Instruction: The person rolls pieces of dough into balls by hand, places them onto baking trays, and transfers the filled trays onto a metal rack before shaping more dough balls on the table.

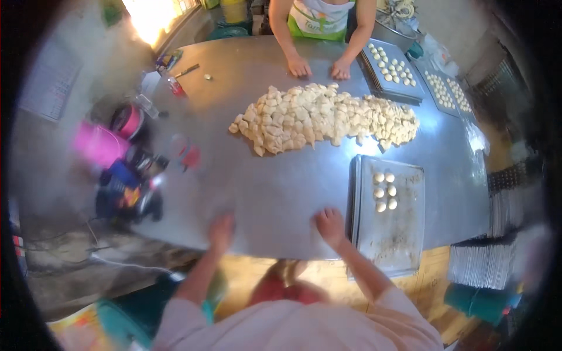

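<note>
My left hand (221,231) is low over the near edge of the metal table (263,199), smeared by motion, so its fingers do not show clearly. My right hand (329,226) is curled down on the tabletop beside the near baking tray (404,228); whatever lies under its fingers is hidden. Several smooth round dough balls (379,192) sit in two columns on that tray. Beyond my hands, a long heap of cut dough pieces (310,117) spreads across the middle of the table.
Across the table, a co-worker in an apron (319,20) has both hands (298,66) on the surface. Stacked trays of dough balls (393,79) stand at the far right. A knife (187,71), a pink bucket (100,144) and a red-topped container (188,155) are to the left.
</note>
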A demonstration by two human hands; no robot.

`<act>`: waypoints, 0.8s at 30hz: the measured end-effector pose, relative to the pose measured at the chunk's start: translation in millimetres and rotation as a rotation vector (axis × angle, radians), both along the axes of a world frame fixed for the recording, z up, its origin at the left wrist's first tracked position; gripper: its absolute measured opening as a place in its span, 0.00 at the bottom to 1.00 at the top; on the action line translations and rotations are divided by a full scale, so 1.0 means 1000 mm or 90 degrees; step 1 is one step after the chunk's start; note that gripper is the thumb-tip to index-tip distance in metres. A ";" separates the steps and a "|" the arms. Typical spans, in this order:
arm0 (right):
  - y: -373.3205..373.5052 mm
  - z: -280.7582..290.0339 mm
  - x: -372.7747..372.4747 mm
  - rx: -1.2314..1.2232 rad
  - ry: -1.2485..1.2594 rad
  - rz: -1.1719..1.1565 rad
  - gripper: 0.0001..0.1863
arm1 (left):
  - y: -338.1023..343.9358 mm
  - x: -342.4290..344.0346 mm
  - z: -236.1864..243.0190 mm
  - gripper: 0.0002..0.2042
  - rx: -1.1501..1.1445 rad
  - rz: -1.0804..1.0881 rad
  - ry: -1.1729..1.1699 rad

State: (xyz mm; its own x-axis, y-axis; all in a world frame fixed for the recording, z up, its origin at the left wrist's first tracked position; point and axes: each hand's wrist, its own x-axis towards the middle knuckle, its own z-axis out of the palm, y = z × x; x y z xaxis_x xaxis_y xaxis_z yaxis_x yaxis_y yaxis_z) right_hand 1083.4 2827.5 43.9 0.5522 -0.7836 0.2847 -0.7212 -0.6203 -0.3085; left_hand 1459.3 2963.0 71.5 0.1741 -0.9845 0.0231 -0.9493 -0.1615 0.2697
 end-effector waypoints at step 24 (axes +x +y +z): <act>-0.004 0.103 -0.209 0.195 -0.367 -0.292 0.17 | -0.135 -0.392 0.099 0.14 -0.128 -0.204 0.428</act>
State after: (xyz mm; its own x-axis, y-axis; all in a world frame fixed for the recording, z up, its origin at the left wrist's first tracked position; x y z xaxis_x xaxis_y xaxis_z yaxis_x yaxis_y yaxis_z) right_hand 874.2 2823.7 147.4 -0.0125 -0.9866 0.1626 -0.5590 -0.1280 -0.8192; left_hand 1066.9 2828.2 171.0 -0.0791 -0.9771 0.1974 -0.5635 0.2072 0.7997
